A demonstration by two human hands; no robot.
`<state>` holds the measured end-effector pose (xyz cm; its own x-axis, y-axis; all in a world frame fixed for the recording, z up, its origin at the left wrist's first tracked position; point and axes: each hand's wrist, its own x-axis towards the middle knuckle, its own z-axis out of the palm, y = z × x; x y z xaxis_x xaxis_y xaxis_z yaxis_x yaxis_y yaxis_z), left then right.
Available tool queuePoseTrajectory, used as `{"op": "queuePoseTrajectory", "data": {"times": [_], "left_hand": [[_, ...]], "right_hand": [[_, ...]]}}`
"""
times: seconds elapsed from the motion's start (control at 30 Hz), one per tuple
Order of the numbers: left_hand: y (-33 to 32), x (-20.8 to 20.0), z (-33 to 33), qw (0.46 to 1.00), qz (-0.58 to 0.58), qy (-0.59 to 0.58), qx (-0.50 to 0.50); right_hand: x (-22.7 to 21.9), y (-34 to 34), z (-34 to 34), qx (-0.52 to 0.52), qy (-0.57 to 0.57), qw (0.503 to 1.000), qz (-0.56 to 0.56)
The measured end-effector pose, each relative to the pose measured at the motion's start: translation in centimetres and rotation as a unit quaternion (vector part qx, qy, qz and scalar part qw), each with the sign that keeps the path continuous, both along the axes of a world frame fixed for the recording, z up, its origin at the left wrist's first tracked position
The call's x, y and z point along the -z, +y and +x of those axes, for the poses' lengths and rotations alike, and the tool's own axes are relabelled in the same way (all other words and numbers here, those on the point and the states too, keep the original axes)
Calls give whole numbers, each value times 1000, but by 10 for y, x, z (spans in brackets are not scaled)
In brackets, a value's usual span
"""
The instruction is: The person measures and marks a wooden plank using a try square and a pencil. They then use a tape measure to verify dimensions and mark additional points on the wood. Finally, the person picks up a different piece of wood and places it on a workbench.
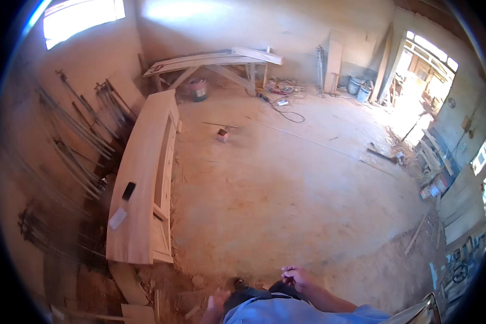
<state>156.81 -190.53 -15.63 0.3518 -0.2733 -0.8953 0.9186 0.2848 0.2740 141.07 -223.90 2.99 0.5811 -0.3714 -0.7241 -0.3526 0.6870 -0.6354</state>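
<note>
My right hand (297, 277) is in front of my body at the bottom, over the floor, its fingers curled together. Anything held in them is too small to make out. Lower down and to the left, my left hand (217, 301) hangs beside my leg, smeared by motion, so its fingers do not show clearly. Neither hand touches furniture. To the left stands a long, low wooden cabinet (137, 162) with a bare top and open front bays. A black phone (128, 191) and a white sheet of paper (117, 217) lie on top of it.
Metal bar clamps (89, 121) lean along the left wall. A wooden workbench (205, 62) stands at the back, with a bucket (198, 89) beside it. A small tin (222, 135), a cable (291, 115) and a hammer-like tool (382, 155) lie on the dusty floor. Wood offcuts (129, 286) lie lower left.
</note>
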Motion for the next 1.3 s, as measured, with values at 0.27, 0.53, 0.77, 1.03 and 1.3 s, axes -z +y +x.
{"op": "queuePoseTrajectory", "data": {"times": [0.27,0.53,0.77,1.03,1.3], "left_hand": [[-231,-132,220,944,-77,-306,93],[-269,-101,342,866,165,-376,284],[-153,-42,341,770,385,-257,440],[-290,-125,351,779,338,-210,484],[-472,-85,501,743,285,-311,520]], "right_hand": [[19,-44,47,66,55,996,39],[28,-151,162,138,30,985,99],[-33,-291,276,103,-57,993,1],[-66,-372,364,123,-59,990,33],[-32,-493,447,46,-12,999,20]]}}
